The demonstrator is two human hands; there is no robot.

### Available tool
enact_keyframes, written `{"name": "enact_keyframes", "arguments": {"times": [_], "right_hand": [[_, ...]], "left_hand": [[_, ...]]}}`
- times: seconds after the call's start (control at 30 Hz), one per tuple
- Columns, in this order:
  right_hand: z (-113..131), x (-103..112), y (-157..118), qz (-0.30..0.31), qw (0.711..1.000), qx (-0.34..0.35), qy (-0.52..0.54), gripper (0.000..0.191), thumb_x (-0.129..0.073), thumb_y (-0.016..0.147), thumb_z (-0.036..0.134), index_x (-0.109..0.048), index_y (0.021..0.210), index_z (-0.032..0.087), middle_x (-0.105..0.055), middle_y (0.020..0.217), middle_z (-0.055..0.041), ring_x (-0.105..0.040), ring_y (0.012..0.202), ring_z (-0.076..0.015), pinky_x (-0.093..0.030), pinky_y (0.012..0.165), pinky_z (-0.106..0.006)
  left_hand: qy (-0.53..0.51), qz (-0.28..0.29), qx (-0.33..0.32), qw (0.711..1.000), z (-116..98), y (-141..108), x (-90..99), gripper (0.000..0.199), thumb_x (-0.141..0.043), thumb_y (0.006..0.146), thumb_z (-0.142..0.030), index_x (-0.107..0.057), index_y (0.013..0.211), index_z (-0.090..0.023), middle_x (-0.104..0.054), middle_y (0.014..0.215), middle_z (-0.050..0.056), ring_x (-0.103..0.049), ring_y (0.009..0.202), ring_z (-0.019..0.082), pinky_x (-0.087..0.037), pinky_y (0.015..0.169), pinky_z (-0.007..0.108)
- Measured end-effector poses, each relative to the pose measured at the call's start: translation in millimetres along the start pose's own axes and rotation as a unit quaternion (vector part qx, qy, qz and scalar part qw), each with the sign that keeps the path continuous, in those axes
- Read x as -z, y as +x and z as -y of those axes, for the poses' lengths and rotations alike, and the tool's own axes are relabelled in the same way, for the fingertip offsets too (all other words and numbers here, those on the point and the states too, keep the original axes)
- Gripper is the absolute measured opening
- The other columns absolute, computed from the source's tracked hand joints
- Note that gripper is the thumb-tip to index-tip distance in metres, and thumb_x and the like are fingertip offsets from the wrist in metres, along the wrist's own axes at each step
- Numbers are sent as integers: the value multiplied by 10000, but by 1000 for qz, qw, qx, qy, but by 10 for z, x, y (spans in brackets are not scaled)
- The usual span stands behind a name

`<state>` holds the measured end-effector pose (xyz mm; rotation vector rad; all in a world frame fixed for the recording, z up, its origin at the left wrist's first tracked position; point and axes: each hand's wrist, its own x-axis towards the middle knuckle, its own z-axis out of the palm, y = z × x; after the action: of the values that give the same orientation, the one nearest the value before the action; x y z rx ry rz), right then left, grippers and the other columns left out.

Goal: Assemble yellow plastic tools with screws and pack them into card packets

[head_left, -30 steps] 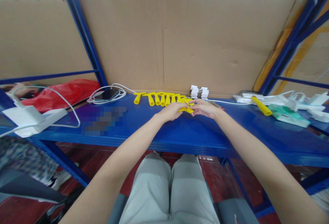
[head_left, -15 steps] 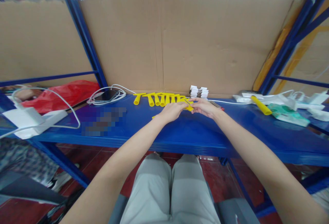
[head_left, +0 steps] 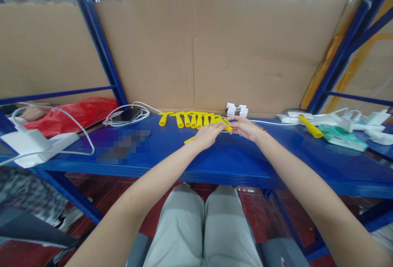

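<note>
My left hand [head_left: 210,135] and my right hand [head_left: 245,127] meet above the blue tabletop, both with fingers closed around a yellow T-shaped plastic piece [head_left: 227,126]. The fingers partly cover that piece. Just behind and left of my hands, several more yellow T-shaped pieces [head_left: 180,120] lie in a row, their round tube ends towards me. Another yellow piece [head_left: 188,140] pokes out from beneath my left wrist, mostly hidden.
White stacked clips [head_left: 237,110] stand by the cardboard wall [head_left: 245,54]. A yellow tube [head_left: 310,126] rests beside a green packet [head_left: 342,137] at right. On the left are a coiled white cable [head_left: 127,116], a red bag [head_left: 76,115] and a white power strip [head_left: 46,148].
My left hand has shifted slightly right and down, its fingers now lying further over the yellow piece. More of the yellow piece by my left wrist shows. The right hand barely moved.
</note>
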<state>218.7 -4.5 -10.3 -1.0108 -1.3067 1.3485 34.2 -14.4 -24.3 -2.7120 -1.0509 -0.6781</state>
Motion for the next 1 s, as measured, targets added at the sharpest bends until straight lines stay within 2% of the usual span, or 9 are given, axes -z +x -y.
{"name": "enact_keyframes", "arguments": {"times": [0.13, 0.23, 0.27, 0.33, 0.43, 0.5, 0.6, 0.7, 1.0], "right_hand": [[41, 67, 14, 21, 999, 16, -22, 221, -612, 771, 69, -555, 947, 190, -651, 686, 0, -593, 539, -101, -519, 565, -229], [49, 248, 74, -56, 987, 55, -140, 245, -596, 797, 135, -562, 1033, 189, -676, 798, -38, -616, 615, -122, -523, 628, -263], [43, 327, 96, -114, 967, 65, -219, 278, -569, 801, 126, -563, 1074, 176, -689, 862, -66, -634, 678, -143, -524, 669, -284], [20, 487, 126, -215, 884, 74, -409, 360, -508, 795, 79, -582, 1140, 150, -694, 1009, -119, -647, 902, -205, -502, 819, -329], [-16, 660, 130, -222, 763, 16, -606, 456, -450, 803, 70, -617, 1208, 199, -619, 1260, -120, -530, 1201, -269, -403, 999, -414], [-31, 707, 118, -207, 725, -36, -656, 475, -420, 831, 99, -624, 1235, 239, -575, 1335, -100, -480, 1262, -289, -367, 1029, -481], [-37, 709, 111, -195, 700, -74, -683, 482, -390, 859, 139, -620, 1259, 273, -559, 1357, -84, -472, 1265, -294, -350, 1029, -536], [-30, 699, 120, -194, 683, -89, -699, 479, -383, 863, 165, -620, 1265, 272, -555, 1356, -98, -467, 1256, -309, -338, 1021, -573], [-50, 782, 168, -162, 675, -97, -713, 479, -322, 891, 242, -603, 1274, 291, -458, 1443, -72, -363, 1311, -354, -291, 1018, -645]], "left_hand": [[-99, -36, -3, 994, 50, 7, -8, 527, -404, 811, 17, -578, 1247, -222, -543, 1385, 84, -509, 1275, 223, -399, 1068, 430], [-183, -106, 20, 977, 88, 26, 18, 480, -455, 815, -14, -591, 1221, -230, -582, 1343, 68, -518, 1265, 218, -372, 1091, 433], [-208, -132, 35, 968, 102, 38, 32, 458, -480, 811, -23, -597, 1206, -226, -600, 1319, 68, -529, 1253, 216, -370, 1094, 421], [-259, -183, 73, 946, 131, 71, 65, 413, -534, 794, -39, -609, 1160, -213, -633, 1262, 68, -555, 1218, 211, -387, 1083, 388], [-362, -245, 141, 888, 179, 124, 105, 331, -603, 757, -61, -602, 1059, -196, -668, 1157, 66, -595, 1148, 206, -467, 994, 351], [-458, -262, 184, 829, 204, 145, 114, 313, -636, 728, -60, -569, 1005, -188, -674, 1091, 58, -640, 1054, 197, -530, 882, 323], [-588, -230, 245, 736, 212, 144, 104, 323, -642, 707, -40, -508, 960, -189, -670, 967, 23, -689, 805, 158, -568, 671, 273], [-651, -190, 288, 676, 177, 126, 82, 330, -624, 698, 0, -476, 924, -189, -650, 839, -11, -670, 636, 124, -533, 543, 223], [-691, -126, 305, 643, 100, 122, 5, 312, -628, 705, 24, -492, 900, -177, -633, 812, 3, -666, 593, 132, -487, 471, 198]]}}
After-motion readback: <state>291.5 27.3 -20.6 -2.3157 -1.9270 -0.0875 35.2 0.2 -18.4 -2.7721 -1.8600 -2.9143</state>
